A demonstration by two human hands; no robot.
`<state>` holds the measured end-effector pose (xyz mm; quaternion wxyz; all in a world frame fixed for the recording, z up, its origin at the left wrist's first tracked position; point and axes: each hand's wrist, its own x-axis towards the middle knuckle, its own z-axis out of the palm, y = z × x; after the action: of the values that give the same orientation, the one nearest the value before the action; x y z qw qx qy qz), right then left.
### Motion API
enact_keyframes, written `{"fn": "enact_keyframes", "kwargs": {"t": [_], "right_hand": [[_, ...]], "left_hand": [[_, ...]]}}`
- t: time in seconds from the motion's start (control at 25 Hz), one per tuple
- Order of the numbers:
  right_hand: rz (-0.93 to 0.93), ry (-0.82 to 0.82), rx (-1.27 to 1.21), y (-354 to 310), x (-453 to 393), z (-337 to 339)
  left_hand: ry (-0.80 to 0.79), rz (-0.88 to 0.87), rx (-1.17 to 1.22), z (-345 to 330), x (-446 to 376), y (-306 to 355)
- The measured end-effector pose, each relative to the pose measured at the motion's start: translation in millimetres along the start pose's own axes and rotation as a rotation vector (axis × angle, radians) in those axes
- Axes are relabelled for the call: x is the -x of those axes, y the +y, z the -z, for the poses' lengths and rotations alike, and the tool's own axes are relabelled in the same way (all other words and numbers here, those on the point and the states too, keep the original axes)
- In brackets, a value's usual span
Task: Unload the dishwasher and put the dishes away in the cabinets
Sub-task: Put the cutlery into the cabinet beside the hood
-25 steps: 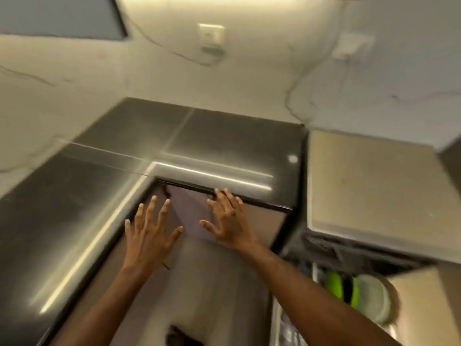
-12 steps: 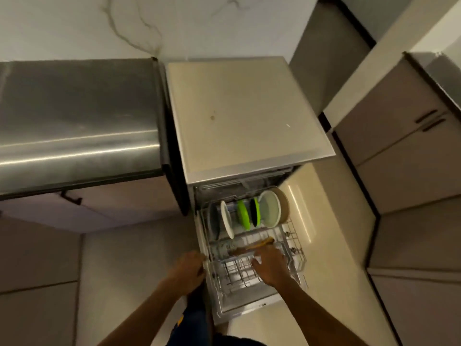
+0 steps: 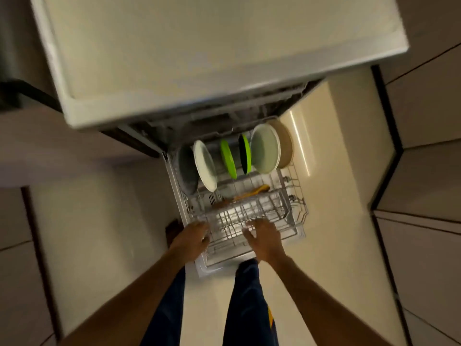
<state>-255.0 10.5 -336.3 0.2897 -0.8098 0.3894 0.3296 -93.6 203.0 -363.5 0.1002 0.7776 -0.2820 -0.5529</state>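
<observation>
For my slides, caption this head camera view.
Both hands, left and right, reach into the dishwasher's pulled-out rack of upright plates.

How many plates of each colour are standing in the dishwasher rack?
Grey plate: 1
White plates: 2
Green plates: 2
Tan plate: 1
Total: 6

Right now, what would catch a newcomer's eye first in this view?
The upright dishes at the back of the pulled-out rack: two bright green plates, between a white plate and a pale plate. Nearer, the left hand and right hand are at the rack's front edge.
</observation>
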Motion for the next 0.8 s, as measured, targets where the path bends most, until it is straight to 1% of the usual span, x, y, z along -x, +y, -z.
{"fn": "enact_keyframes", "kwargs": {"t": [0.12,0.2,0.28,0.32,0.4,0.48,0.56,0.68,0.8], "right_hand": [[0.03,-0.042,0.145,46,-114,-17],[0.123,-0.034,0.273,61,-179,-17],[0.273,-0.077,0.4,72,-234,-24],[0.323,-0.097,0.474,73,-249,-28],[0.354,-0.127,0.585,83,-280,-44],[0.354,-0.159,0.676,88,-294,-60],[0.372,-0.169,0.724,88,-299,-66],[0.473,-0.133,0.775,89,-295,-58],[0.644,0.071,0.806,90,-264,-40]], "left_hand": [[0.059,0.017,0.061,-40,-96,0],[0.125,0.002,0.068,-54,-149,3],[0.166,-0.029,0.031,-76,-207,-1],[0.164,-0.044,-0.019,-82,-223,-2],[0.152,-0.059,-0.14,-102,-261,-3],[0.079,-0.006,-0.194,-111,-273,2],[0.061,0.006,-0.24,-114,-272,5],[0.18,-0.074,-0.302,-110,-261,1],[0.325,-0.172,-0.436,-102,-227,0]]}}
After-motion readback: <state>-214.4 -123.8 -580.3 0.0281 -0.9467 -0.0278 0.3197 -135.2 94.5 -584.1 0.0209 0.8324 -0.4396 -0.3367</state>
